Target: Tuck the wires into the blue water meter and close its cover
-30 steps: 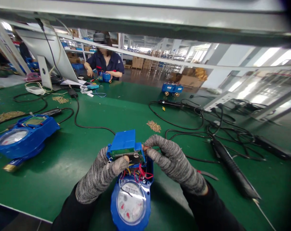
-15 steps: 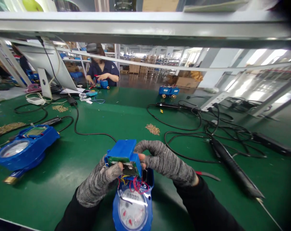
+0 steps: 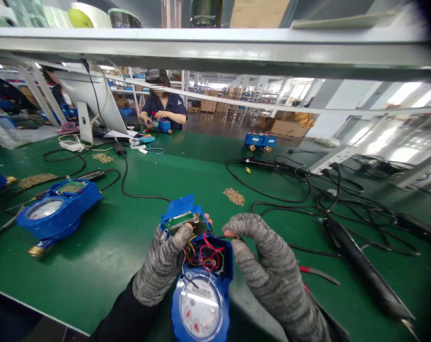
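Note:
A blue water meter [image 3: 200,304] with a round dial lies in front of me, its upper compartment open and showing red and yellow wires [image 3: 210,254]. My left hand [image 3: 165,266], in a grey fingerless glove, grips a blue cover [image 3: 180,205] with a green circuit board [image 3: 180,222] in it, tilted above the compartment. The thumb presses on the board's side. My right hand [image 3: 268,266], gloved alike, is just right of the compartment, apart from the cover. Its thumb and forefinger are pinched together; whether anything small is between them I cannot make out.
Another blue meter [image 3: 59,209] lies at left. Screw piles [image 3: 234,196] dot the green table. At right are black electric screwdrivers [image 3: 365,266], tangled cables and red-handled pliers [image 3: 318,273]. Two blue units [image 3: 260,141] stand farther back. A co-worker [image 3: 163,107] sits across; a shelf [image 3: 215,52] spans overhead.
My right hand has let go of the cover and drawn back to the right. The cover has tilted in my left hand, exposing more of the compartment's wires. The view has shifted left.

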`<state>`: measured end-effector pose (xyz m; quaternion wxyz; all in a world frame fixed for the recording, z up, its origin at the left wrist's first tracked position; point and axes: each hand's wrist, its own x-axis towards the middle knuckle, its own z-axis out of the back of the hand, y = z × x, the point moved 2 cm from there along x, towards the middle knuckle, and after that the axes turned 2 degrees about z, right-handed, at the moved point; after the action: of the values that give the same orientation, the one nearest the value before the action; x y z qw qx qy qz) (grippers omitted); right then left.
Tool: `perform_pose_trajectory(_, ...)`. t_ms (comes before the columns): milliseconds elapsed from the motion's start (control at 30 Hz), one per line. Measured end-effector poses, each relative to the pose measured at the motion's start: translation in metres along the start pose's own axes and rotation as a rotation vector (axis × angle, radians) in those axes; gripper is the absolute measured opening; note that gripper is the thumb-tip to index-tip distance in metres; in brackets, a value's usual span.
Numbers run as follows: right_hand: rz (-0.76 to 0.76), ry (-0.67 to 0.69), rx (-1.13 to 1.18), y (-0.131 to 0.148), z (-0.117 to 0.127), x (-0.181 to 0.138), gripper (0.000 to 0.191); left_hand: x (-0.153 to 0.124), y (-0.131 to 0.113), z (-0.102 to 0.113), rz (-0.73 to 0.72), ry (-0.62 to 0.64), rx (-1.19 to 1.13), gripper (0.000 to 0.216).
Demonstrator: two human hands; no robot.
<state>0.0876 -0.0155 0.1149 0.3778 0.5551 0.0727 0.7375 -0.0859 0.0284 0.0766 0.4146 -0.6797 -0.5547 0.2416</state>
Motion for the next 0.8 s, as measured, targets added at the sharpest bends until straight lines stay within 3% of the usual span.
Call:
perform_pose_trajectory(233, -0.045, 0.019, -0.119, 0.010, -0.017, -0.010, 0.007, -0.008, 0.001, 0.003, -0.087, -0.078, 0.209, 0.040)
perform_pose_trajectory(433, 0.188, -0.039, -0.433, 0.016, -0.020, -0.006, 0.012, -0.012, -0.004, -0.004, -0.151, -0.218, 0.380, 0.035)
perform_pose_trajectory(633, 0.043, -0.011, -0.309, 0.017, -0.021, -0.009, 0.018, -0.015, -0.008, -0.007, -0.202, -0.282, 0.479, 0.027)
perform_pose_trajectory(800, 0.340, 0.099, -0.611, 0.025, -0.016, -0.001, 0.022, -0.016, -0.008, -0.008, -0.164, -0.299, 0.488, 0.033)
